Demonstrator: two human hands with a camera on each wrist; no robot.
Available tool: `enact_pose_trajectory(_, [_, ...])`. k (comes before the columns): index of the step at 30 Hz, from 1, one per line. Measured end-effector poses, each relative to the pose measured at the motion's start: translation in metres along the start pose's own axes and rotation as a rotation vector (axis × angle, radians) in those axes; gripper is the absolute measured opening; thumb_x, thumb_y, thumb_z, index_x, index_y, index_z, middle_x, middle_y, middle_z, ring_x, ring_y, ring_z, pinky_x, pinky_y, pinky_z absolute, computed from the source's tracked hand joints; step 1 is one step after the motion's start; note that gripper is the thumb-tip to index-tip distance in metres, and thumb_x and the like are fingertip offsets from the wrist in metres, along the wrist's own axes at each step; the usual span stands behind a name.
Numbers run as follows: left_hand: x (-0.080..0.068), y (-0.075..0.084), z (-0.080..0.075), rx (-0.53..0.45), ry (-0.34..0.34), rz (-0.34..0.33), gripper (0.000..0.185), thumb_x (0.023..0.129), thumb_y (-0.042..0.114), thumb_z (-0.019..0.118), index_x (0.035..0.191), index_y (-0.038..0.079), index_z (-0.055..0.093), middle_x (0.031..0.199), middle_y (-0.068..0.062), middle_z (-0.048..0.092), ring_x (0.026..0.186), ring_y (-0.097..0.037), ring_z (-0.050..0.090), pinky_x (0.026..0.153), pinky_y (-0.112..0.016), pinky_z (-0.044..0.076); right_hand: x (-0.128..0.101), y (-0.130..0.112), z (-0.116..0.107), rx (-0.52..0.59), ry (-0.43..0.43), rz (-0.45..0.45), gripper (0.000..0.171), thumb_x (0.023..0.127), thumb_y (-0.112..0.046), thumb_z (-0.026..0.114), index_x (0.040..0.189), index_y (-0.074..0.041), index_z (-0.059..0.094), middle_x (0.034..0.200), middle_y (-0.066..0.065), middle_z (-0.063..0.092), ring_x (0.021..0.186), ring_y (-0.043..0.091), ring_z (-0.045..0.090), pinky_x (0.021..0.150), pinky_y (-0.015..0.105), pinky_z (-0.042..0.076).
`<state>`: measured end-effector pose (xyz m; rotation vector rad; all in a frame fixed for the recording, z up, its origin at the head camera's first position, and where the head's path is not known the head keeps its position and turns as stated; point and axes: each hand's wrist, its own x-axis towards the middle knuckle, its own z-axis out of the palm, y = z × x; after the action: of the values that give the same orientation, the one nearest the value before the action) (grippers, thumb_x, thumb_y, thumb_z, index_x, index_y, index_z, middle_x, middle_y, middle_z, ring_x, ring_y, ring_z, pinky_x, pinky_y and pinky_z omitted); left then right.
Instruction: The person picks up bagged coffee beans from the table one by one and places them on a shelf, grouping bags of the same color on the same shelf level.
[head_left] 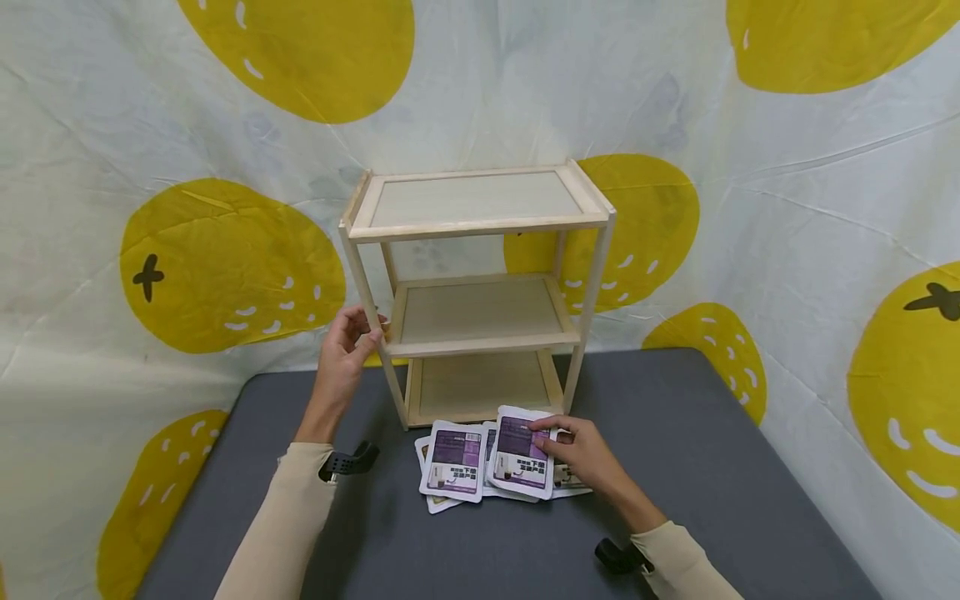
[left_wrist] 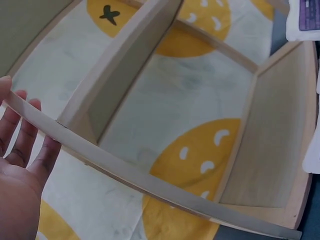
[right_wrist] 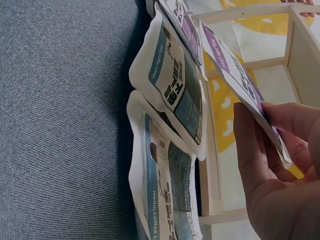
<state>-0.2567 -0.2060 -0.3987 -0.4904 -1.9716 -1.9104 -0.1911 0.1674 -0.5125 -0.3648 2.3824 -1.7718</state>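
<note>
On the grey table (head_left: 712,467) before fruit-print cloth (head_left: 810,183), right hand (head_left: 588,458) pinches a purple sachet (head_left: 520,454), left hand (head_left: 341,354) relaxed at the shelf (head_left: 480,292)

A dark grey worktop (head_left: 712,467) carries a three-tier wooden shelf rack (head_left: 480,292), which stands at its far edge, just beyond both hands. Flat on the worktop, right in front of the rack's bottom shelf and under the right hand (head_left: 588,457), lies a loose, overlapping spread of sachets (head_left: 457,467), some purple-printed, some blue. The left hand (head_left: 347,350) rests against the rack's front left post.
</note>
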Motion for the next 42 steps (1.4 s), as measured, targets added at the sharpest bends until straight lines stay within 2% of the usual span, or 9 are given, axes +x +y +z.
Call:
enact_pose_trajectory(5, [0.002, 0.003, -0.001, -0.026, -0.015, 0.015, 0.039, 0.1, 0.003, 0.06, 0.134, -0.011, 0.045, 0.12, -0.026, 0.056, 0.108, -0.025, 0.059, 0.089, -0.025, 0.054, -0.001, -0.006, -0.002, -0.025, 0.013, 0.006, 0.027, 0.094, -0.011, 0.072, 0.12, -0.004, 0.072, 0.078, 0.009, 0.063, 0.061, 0.01, 0.048, 0.052, 0.022, 0.039])
enact_pose_trajectory(10, [0.003, 0.003, -0.001, -0.02, -0.014, 0.03, 0.038, 0.1, 0.003, 0.061, 0.132, -0.011, 0.047, 0.114, -0.014, 0.061, 0.104, -0.021, 0.058, 0.088, -0.025, 0.054, -0.001, -0.012, -0.004, 0.028, -0.011, 0.014, 0.029, 0.096, -0.011, 0.069, 0.124, -0.001, 0.069, 0.092, 0.018, 0.071, 0.073, 0.013, 0.062, 0.062, 0.027, 0.054])
enact_pose_trajectory(14, [0.004, 0.004, 0.0, -0.02, -0.014, 0.04, 0.039, 0.099, 0.002, 0.061, 0.131, -0.013, 0.046, 0.113, -0.019, 0.06, 0.103, -0.024, 0.058, 0.086, -0.025, 0.055, -0.002, -0.016, -0.006, 0.105, -0.041, 0.036, 0.035, 0.095, -0.009, 0.07, 0.128, 0.002, 0.065, 0.106, 0.022, 0.072, 0.084, 0.016, 0.07, 0.071, 0.033, 0.06])
enact_pose_trajectory(17, [0.004, 0.004, 0.0, -0.019, -0.011, 0.04, 0.037, 0.099, 0.002, 0.061, 0.13, -0.012, 0.048, 0.114, -0.024, 0.058, 0.105, -0.034, 0.057, 0.085, -0.025, 0.056, -0.002, -0.019, -0.006, 0.151, -0.059, 0.041, 0.039, 0.094, -0.006, 0.071, 0.131, 0.003, 0.062, 0.112, 0.025, 0.07, 0.089, 0.02, 0.072, 0.074, 0.036, 0.061])
enact_pose_trajectory(20, [0.003, 0.004, 0.0, -0.004, -0.004, 0.031, 0.033, 0.1, 0.004, 0.061, 0.129, -0.007, 0.052, 0.112, -0.016, 0.061, 0.106, -0.04, 0.056, 0.085, -0.026, 0.056, -0.002, -0.022, -0.007, 0.169, -0.07, 0.036, 0.042, 0.093, -0.005, 0.071, 0.133, 0.003, 0.06, 0.118, 0.026, 0.067, 0.093, 0.023, 0.073, 0.076, 0.037, 0.061])
enact_pose_trajectory(24, [0.001, 0.004, -0.001, 0.014, 0.005, 0.013, 0.03, 0.1, 0.006, 0.062, 0.128, -0.002, 0.054, 0.11, -0.005, 0.063, 0.107, -0.035, 0.057, 0.087, -0.027, 0.056, -0.002, -0.026, -0.008, 0.174, -0.087, 0.013, 0.044, 0.093, -0.004, 0.071, 0.135, 0.001, 0.057, 0.125, 0.027, 0.064, 0.097, 0.024, 0.073, 0.077, 0.036, 0.061])
enact_pose_trajectory(30, [-0.001, 0.005, -0.002, 0.035, 0.006, 0.008, 0.036, 0.1, 0.007, 0.061, 0.132, -0.008, 0.051, 0.11, -0.003, 0.064, 0.109, -0.045, 0.054, 0.087, -0.027, 0.057, -0.003, -0.034, -0.012, 0.155, -0.11, -0.024, 0.041, 0.094, -0.006, 0.071, 0.134, 0.0, 0.06, 0.12, 0.026, 0.067, 0.092, 0.022, 0.073, 0.075, 0.036, 0.061])
enact_pose_trajectory(39, [0.0, 0.003, -0.002, 0.037, 0.008, 0.002, 0.033, 0.1, 0.008, 0.061, 0.131, -0.003, 0.054, 0.113, -0.009, 0.063, 0.108, -0.042, 0.056, 0.087, -0.027, 0.056, -0.007, -0.048, -0.017, 0.153, -0.152, -0.039, 0.041, 0.095, -0.006, 0.07, 0.133, 0.002, 0.058, 0.116, 0.027, 0.068, 0.091, 0.022, 0.074, 0.074, 0.038, 0.062])
enact_pose_trajectory(42, [-0.001, 0.004, -0.002, 0.035, 0.009, -0.004, 0.031, 0.101, 0.008, 0.061, 0.13, 0.0, 0.055, 0.112, -0.007, 0.064, 0.108, -0.042, 0.056, 0.087, -0.028, 0.057, -0.007, -0.051, -0.018, 0.158, -0.161, -0.037, 0.041, 0.095, -0.006, 0.069, 0.134, 0.003, 0.057, 0.114, 0.027, 0.069, 0.089, 0.023, 0.074, 0.074, 0.038, 0.062])
